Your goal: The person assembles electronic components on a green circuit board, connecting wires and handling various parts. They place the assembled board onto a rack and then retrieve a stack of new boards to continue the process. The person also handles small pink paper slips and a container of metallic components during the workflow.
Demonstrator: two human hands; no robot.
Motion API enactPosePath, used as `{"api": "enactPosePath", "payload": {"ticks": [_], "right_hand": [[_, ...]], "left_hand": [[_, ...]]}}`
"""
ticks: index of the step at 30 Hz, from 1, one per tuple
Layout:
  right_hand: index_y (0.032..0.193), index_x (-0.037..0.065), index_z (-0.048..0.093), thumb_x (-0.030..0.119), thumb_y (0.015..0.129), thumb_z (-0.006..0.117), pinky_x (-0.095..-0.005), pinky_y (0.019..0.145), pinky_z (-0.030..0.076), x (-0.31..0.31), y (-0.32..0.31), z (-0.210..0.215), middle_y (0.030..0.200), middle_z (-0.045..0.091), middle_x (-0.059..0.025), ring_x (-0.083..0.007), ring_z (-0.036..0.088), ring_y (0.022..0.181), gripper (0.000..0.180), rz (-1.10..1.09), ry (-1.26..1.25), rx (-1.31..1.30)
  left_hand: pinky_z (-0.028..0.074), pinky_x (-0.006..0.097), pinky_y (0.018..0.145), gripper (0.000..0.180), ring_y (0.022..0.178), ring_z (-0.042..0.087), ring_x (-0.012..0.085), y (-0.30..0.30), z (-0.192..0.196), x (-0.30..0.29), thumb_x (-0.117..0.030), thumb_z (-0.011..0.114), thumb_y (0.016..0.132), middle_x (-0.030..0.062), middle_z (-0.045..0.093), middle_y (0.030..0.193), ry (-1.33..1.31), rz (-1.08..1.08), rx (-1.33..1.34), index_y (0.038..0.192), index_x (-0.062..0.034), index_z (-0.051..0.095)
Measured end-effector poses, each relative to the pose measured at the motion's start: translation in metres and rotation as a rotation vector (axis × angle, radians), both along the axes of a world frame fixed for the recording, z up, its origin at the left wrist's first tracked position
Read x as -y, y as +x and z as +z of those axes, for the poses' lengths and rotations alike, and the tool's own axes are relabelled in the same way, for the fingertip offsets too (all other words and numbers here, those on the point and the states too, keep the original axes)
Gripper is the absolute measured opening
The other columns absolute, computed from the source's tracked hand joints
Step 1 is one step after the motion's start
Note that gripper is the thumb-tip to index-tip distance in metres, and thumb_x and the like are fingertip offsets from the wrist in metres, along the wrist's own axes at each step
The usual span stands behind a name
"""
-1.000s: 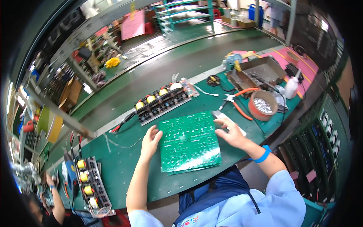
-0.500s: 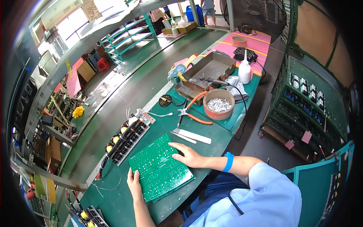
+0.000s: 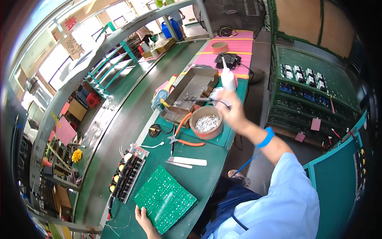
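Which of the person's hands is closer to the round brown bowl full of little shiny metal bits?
The right hand. It is raised just beside the round brown bowl, to its right. The left hand is far off at the near edge, touching the flat green circuit board.

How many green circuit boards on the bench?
1: the bare green circuit board lies at the near bench edge, the left hand on its corner. Others may be hidden beyond view.
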State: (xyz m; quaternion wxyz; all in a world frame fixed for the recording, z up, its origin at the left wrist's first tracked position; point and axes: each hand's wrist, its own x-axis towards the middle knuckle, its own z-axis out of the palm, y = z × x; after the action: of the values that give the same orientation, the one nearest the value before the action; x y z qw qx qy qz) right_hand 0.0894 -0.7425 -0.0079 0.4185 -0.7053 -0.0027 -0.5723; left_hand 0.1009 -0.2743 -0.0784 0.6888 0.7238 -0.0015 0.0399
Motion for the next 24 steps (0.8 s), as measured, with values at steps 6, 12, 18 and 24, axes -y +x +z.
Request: {"api": "enactPosePath", "payload": {"ticks": [6, 12, 18, 24], "right_hand": [[0.107, 0.005, 0.05, 0.019, 0.069, 0.061, -0.0348, 0.085, 0.04, 0.212, 0.022, -0.075, 0.105, 0.054, -0.0165, -0.0269, 0.051, 0.1, 0.042, -0.476, 0.156, -0.614], [0.105, 0.003, 0.054, 0.02, 0.07, 0.058, -0.0342, 0.08, 0.044, 0.248, 0.069, -0.099, 0.102, 0.058, -0.0159, -0.0297, 0.056, 0.093, 0.039, -0.204, 0.145, -0.473], [0.075, 0.0, 0.06, 0.013, 0.071, 0.056, -0.03, 0.056, 0.042, 0.266, 0.087, -0.088, 0.062, 0.058, -0.0114, -0.0129, 0.054, 0.057, 0.015, -0.373, 0.277, -0.43], [0.07, -0.001, 0.059, 0.006, 0.072, 0.054, -0.0276, 0.052, 0.047, 0.289, 0.084, -0.099, 0.061, 0.058, -0.0054, -0.0119, 0.051, 0.052, 0.009, -0.359, 0.519, -0.4]], "left_hand": [[0.042, 0.031, 0.079, 0.039, 0.092, 0.05, 0.0198, -0.002, 0.02, 0.013, -0.013, 0.056, 0.081, 0.0123, 0.052, 0.107, 0.208, 0.1, -0.136, 0.116, 0.001, 0.046], [0.038, 0.031, 0.083, 0.042, 0.099, 0.046, 0.0215, 0.013, 0.028, -0.01, -0.014, 0.055, 0.082, 0.0123, 0.047, 0.115, 0.356, 0.083, -0.036, 0.119, -0.0004, 0.041], [0.038, 0.033, 0.084, 0.04, 0.102, 0.045, 0.0232, 0.007, 0.033, -0.016, -0.014, 0.055, 0.082, 0.0133, 0.046, 0.117, 0.367, 0.111, -0.058, 0.119, -0.0025, 0.042], [0.039, 0.034, 0.083, 0.037, 0.101, 0.044, 0.0236, -0.007, 0.046, -0.007, -0.012, 0.053, 0.081, 0.0129, 0.045, 0.116, 0.39, 0.164, -0.093, 0.117, -0.003, 0.045]]}}
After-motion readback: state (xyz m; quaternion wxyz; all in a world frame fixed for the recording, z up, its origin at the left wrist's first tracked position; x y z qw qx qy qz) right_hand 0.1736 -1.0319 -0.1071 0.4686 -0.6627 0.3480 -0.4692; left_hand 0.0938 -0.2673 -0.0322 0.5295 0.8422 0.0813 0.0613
